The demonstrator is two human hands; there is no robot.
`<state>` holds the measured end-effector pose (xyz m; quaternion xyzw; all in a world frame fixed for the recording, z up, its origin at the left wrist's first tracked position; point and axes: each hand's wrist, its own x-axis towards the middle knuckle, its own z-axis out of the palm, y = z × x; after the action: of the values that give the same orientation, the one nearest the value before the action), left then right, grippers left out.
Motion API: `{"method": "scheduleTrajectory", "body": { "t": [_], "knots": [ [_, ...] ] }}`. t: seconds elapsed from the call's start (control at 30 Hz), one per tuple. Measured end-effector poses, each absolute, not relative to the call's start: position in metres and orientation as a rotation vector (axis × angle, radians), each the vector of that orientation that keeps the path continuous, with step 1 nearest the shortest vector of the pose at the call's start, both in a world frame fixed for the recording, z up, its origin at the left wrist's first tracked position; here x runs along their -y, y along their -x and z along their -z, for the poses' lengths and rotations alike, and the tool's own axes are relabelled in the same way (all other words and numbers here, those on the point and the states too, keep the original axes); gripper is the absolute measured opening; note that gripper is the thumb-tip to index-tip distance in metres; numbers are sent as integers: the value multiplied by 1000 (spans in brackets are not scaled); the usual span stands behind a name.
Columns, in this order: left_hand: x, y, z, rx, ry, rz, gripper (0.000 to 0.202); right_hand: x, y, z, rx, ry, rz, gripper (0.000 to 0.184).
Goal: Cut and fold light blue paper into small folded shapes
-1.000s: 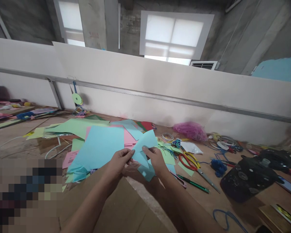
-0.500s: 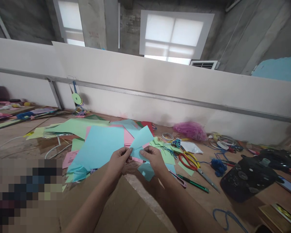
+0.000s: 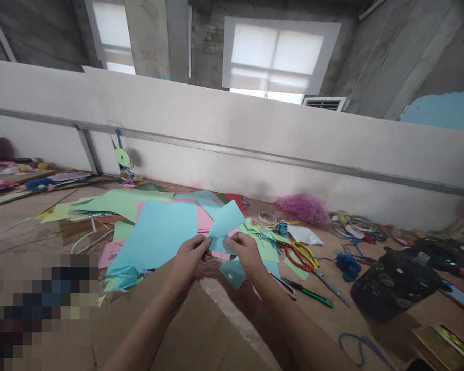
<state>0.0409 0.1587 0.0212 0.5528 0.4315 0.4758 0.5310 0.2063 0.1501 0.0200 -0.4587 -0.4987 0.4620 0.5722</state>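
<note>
A piece of light blue paper with a fold across it is held up between both hands over the table. My left hand pinches its left edge between thumb and fingers. On its lower right, my right hand grips the paper with the thumb in front. A smaller blue paper piece is below, beside my right wrist. Behind my left hand lies a large light blue sheet on top of pink and green paper.
Right of my hands lie red-and-yellow-handled scissors, a green cutter knife and a pink cutter. Farther right stands a black container near blue yarn. A pink plastic bag rests against the white partition.
Both hands keep their hold on the folded blue paper, with only a very slight shift in it. Everything else stays where it was.
</note>
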Motion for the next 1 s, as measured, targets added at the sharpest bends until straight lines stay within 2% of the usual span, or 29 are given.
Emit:
{"method": "scheduleTrajectory", "body": {
  "t": [0.43,0.63,0.87,1.0],
  "knots": [
    [-160,-47,-17,-1211,-1517,-1128,35,-150,-204,-21,1120,1024,-1166,28],
    [-156,-49,-20,-1225,-1688,-1073,34,-150,-203,-18,1049,973,-1272,34],
    [-149,-46,-31,-1067,-1422,-1081,43,-151,-207,-17,1032,921,-1237,28],
    [-145,-43,-40,-1029,-1337,-1047,42,-151,-207,-20,1033,924,-1209,28]
  ]
}}
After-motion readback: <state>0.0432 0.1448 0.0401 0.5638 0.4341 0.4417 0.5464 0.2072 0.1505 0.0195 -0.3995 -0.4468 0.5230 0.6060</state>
